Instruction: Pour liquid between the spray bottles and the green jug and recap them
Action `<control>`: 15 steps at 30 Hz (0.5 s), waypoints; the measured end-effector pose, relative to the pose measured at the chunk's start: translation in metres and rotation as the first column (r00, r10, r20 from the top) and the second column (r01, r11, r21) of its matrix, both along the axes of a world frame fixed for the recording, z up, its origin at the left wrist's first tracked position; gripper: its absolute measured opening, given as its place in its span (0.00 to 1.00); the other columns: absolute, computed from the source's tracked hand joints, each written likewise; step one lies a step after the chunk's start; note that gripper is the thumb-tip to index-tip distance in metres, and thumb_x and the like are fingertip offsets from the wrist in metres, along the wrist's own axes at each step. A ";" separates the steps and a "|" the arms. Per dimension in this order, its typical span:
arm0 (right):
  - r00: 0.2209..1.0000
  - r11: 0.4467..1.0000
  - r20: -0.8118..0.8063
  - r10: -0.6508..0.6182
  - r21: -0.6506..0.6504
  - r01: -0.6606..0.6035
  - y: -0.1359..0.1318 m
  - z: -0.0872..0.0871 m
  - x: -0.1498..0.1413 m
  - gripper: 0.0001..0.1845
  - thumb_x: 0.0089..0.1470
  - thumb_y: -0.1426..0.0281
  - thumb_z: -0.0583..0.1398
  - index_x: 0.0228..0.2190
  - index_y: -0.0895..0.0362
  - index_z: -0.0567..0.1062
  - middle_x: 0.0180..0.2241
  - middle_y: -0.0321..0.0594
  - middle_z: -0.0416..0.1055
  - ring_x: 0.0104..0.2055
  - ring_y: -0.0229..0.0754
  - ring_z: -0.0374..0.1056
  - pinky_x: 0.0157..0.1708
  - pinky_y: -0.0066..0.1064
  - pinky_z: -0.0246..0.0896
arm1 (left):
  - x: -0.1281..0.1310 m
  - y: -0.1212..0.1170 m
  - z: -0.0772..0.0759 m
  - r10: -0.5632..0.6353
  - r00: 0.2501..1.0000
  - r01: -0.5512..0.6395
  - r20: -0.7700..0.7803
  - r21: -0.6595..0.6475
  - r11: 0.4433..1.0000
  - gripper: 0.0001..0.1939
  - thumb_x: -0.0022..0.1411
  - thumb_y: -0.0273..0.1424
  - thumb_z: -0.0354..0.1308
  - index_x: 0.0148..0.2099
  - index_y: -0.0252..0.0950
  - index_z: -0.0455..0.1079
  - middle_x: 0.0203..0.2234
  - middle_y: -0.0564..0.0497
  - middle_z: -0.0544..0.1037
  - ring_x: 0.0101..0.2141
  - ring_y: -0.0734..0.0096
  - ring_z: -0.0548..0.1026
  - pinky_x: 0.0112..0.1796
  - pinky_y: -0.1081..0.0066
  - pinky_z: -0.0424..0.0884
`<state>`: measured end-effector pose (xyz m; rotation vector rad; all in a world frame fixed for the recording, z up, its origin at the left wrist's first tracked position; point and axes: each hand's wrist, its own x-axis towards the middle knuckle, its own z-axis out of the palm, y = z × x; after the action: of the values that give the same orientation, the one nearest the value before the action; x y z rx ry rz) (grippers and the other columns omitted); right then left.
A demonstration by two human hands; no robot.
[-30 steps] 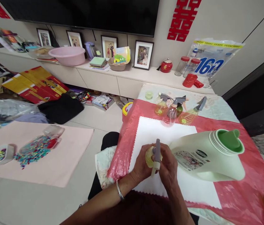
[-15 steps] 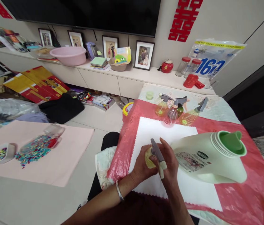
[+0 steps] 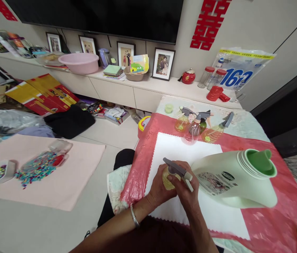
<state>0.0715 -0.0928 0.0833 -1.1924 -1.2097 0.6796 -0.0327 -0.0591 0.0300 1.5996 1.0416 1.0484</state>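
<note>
My left hand (image 3: 157,187) is wrapped round a spray bottle (image 3: 167,181) with a yellowish see-through body, held above the white sheet. On top sits its grey spray head (image 3: 175,168), with a pale nozzle and trigger pointing right and towards me. My right hand (image 3: 187,191) is closed at the neck of that head, thumb on the near side; its other fingers are partly hidden. Just right of my hands, a big pale green jug (image 3: 223,182) with a green spout leans over the sheet. Several other spray bottles (image 3: 194,130) stand beyond.
Red plastic film (image 3: 277,175) covers the table under the white scalloped sheet (image 3: 164,144). A small green cup (image 3: 169,108) stands at the far edge. To the left, a pink mat (image 3: 85,158) holds scattered coloured pieces and a white bowl (image 3: 8,174). A long cabinet (image 3: 111,91) runs behind.
The spray head has turned on the bottle, its nozzle swinging from pointing towards me to pointing more to the right. My right hand's fingers have closed in around the neck.
</note>
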 end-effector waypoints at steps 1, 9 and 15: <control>1.000 1.000 -0.008 -0.005 -0.009 0.004 0.000 0.000 0.000 0.15 0.61 0.67 0.65 0.50 0.54 0.75 0.47 0.41 0.69 0.49 0.44 0.68 0.50 0.33 0.66 | 0.000 0.000 0.000 -0.001 1.000 0.001 -0.006 0.003 1.000 0.35 0.41 0.37 0.73 0.53 0.39 0.67 0.46 0.46 0.78 0.46 0.55 0.78 0.48 0.53 0.78; 0.998 0.998 -0.031 -0.060 -0.031 0.059 -0.004 -0.003 -0.002 0.18 0.61 0.68 0.66 0.52 0.50 0.75 0.48 0.37 0.71 0.49 0.39 0.69 0.51 0.26 0.66 | 0.000 -0.001 -0.005 -0.018 1.000 0.018 -0.006 -0.010 1.000 0.36 0.42 0.35 0.73 0.54 0.41 0.65 0.47 0.48 0.77 0.46 0.57 0.78 0.48 0.56 0.77; 0.999 0.999 -0.045 -0.016 -0.047 0.014 -0.001 -0.003 0.002 0.17 0.63 0.67 0.64 0.54 0.49 0.75 0.49 0.38 0.71 0.51 0.40 0.69 0.53 0.29 0.66 | 0.000 0.000 0.003 0.000 1.000 0.000 0.019 -0.033 0.999 0.35 0.43 0.34 0.72 0.54 0.43 0.65 0.48 0.48 0.76 0.47 0.55 0.77 0.50 0.52 0.76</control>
<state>0.0733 -0.0939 0.0800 -1.2171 -1.1516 0.7232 -0.0323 -0.0587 0.0331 1.5606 1.0416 1.0391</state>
